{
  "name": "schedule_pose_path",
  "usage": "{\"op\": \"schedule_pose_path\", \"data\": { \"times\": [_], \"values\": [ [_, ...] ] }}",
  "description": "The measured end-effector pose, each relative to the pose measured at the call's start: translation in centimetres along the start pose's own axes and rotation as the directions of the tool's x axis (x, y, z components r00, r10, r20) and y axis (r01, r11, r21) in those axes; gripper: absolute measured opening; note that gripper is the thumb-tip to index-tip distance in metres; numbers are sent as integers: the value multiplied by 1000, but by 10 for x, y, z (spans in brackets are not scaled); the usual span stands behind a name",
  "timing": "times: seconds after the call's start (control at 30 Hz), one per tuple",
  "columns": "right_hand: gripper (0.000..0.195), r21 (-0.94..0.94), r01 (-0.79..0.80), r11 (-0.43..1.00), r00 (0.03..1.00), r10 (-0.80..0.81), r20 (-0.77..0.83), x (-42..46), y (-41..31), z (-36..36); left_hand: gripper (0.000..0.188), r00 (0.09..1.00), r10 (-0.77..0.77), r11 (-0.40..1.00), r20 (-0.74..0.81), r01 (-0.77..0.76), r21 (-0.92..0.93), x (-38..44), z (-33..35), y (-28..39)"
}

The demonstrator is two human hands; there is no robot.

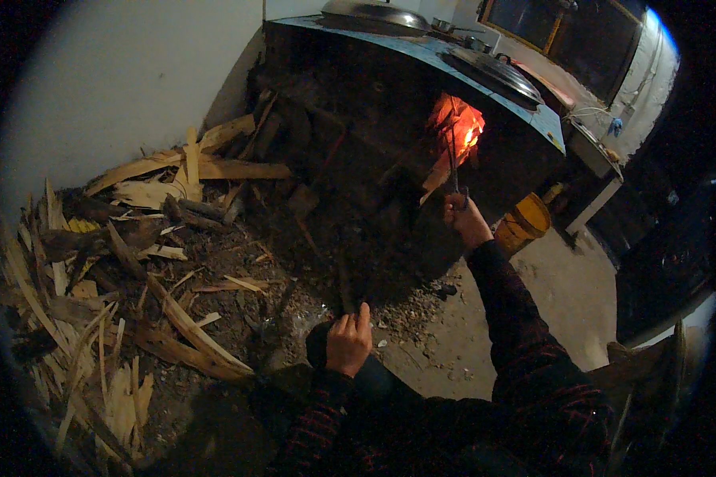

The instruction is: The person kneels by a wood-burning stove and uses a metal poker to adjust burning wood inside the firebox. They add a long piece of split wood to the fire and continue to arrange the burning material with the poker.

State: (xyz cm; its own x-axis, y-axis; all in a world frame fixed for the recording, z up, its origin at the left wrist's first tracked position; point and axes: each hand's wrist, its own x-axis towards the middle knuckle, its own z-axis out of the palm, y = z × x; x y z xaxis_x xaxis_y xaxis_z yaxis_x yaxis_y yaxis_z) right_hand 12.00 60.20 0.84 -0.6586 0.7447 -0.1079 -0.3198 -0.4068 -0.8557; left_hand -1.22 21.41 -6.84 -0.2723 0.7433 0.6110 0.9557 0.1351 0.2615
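My right hand (468, 220) grips a long, thin metal fire tool (453, 158), which looks like tongs with a looped handle. Its far end reaches into the glowing fire (468, 134) in the mouth of a stove (364, 65). A piece of wood (437, 176) sticks out of the opening beside the tool, its inner part lit orange. My left hand (349, 341) rests palm down on my dark-clothed knee, holding nothing that I can see.
Split firewood (191, 334) and splinters lie heaped along the white wall (137, 77). Lidded pans (495, 74) sit on the blue-tiled stovetop (549, 128). A yellow bucket (522, 223) stands right of my forearm. Debris (414, 316) covers the floor before me; the stove's front is very dark.
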Motion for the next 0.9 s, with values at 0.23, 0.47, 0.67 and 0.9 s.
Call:
{"op": "schedule_pose_path", "data": {
  "times": [0.23, 0.47, 0.67, 0.9],
  "values": [
    [20, 121, -15, 993, 997, 6, 75, -44, -15, 5, 41, 997, -21, 999, 73, 24, -45, 1, -4, 3],
    [14, 98, 205, 974, 970, -215, 113, -10, -52, 44, 41, 997, -23, 998, 73, 27, -49, 0, 7, 1],
    [21, -30, 153, 988, 947, -139, 289, 42, -77, 15, 41, 1000, 3, 999, 18, -3, -34, 6, -2, 2],
    [21, -523, 546, 655, 835, -480, 270, 43, -38, -9, 39, 999, -11, 1000, 45, 12, -25, 6, -4, 3]
  ]
}}
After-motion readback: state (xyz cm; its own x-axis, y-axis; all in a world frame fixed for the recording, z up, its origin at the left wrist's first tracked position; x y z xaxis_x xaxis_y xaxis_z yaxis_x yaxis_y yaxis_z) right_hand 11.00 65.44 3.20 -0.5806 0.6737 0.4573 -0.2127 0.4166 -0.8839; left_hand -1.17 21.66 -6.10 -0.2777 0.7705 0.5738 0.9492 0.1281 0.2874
